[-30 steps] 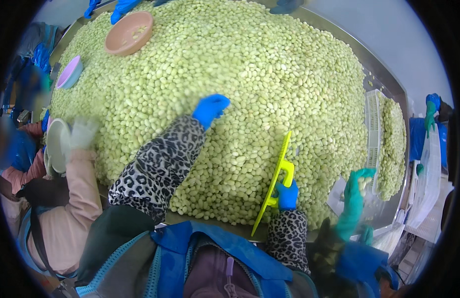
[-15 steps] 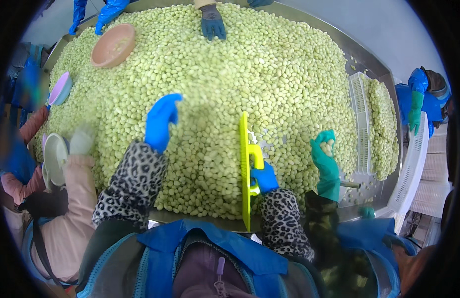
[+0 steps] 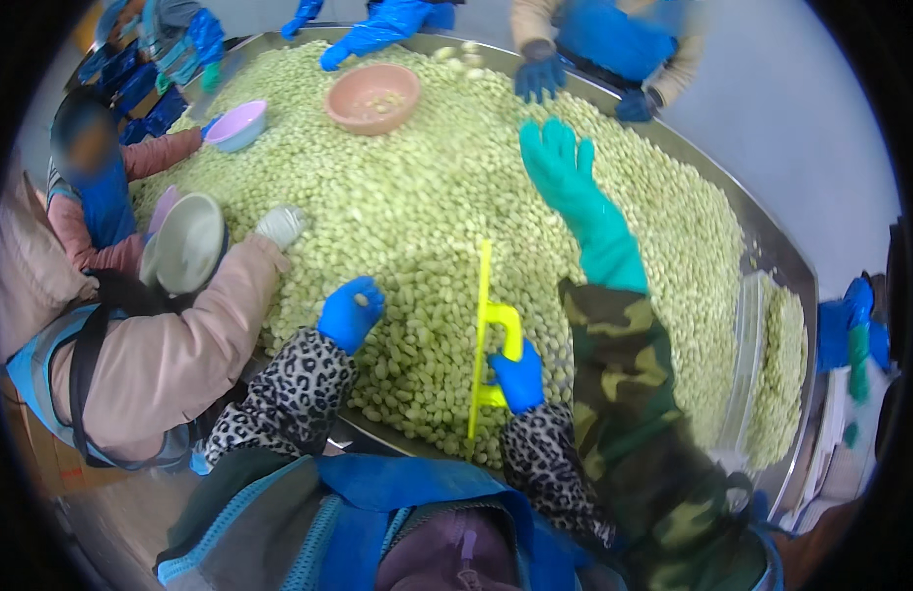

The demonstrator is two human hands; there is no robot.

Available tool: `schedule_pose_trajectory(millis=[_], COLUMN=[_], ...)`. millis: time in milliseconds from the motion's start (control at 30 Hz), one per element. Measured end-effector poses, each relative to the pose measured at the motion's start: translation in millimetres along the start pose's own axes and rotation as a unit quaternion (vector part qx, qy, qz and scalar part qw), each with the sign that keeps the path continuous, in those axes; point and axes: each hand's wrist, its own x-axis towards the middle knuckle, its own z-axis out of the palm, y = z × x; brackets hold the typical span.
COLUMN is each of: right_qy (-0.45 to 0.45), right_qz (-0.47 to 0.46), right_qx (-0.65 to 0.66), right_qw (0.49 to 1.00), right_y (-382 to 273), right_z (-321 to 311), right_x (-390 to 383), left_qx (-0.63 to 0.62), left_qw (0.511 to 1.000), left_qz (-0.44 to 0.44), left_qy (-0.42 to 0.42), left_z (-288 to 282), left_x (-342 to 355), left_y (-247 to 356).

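Note:
My left hand (image 3: 349, 314), in a blue glove, has curled fingers round a small pale oval piece (image 3: 362, 299) just above the pile of pale green oval pieces (image 3: 407, 345). My right hand (image 3: 518, 374), also in a blue glove, is closed on the looped handle of a long yellow scraper (image 3: 504, 320), whose narrow blade stands among the pieces. Beside it a co-worker's camouflage sleeve and open green-gloved hand (image 3: 565, 172) reach over the pile.
A steel table rim (image 3: 781, 246) surrounds the pile. Co-workers surround it, including a pink-sleeved arm (image 3: 220, 315) at left and gloved hands (image 3: 538, 74) opposite. A pink bowl (image 3: 372, 98), purple bowl (image 3: 237, 124), grey bowl (image 3: 190, 241) and white crate (image 3: 747, 335) hold places around.
My left hand has lowered and curled its fingers. The scraper is still in my right hand. The co-worker's green-gloved hand has reached far forward and opened. The view has shifted.

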Motion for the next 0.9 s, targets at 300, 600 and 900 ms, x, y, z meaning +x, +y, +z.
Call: schedule_pose_trajectory(millis=[300,600,900], right_qy=[0.06,0.125,0.174], right_qz=[-0.002,0.043,0.078], right_qx=[-0.083,0.013,-0.021], right_qw=[0.995,0.991,0.981], right_y=[23.0,42.4,42.0], right_z=[-43.0,-100.3,-130.3], right_x=[-18.6,-34.8,-41.4], left_qx=[0.333,0.084,0.663], left_qw=[0.839,0.989,0.672], left_qz=[0.43,0.122,0.241], left_qy=[0.017,-0.016,-0.225], left_z=[45.4,74.9,75.0], left_x=[202.1,109.7,-19.0], left_y=[154.8,97.2,-29.3])
